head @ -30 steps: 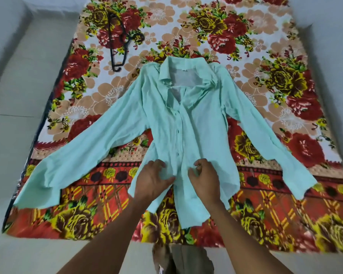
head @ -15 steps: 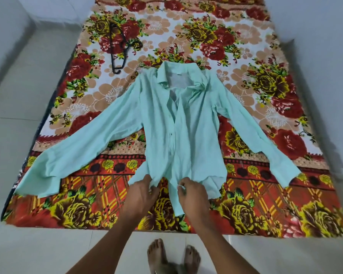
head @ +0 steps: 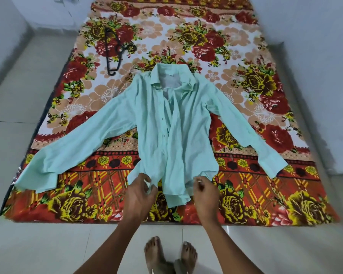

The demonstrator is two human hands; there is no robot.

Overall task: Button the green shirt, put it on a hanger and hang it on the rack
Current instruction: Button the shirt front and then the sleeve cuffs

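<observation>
Shirt point(head: 178, 135): spread face up on the floral mat point(head: 246, 46), sleeves out, front panels lapped but gaping below the collar.
Left hand point(head: 140, 196): fingers curled, pinching the hem corner.
Right hand point(head: 205, 194): at the other hem edge, fingers curled; whether it grips cloth, cannot tell.
Hanger point(head: 113, 52): on the mat, well apart from the shirt.
Risk: panels lie skewed, so buttons could meet the wrong holes.
Risk: pulling the hem may bunch the thin cloth.
</observation>
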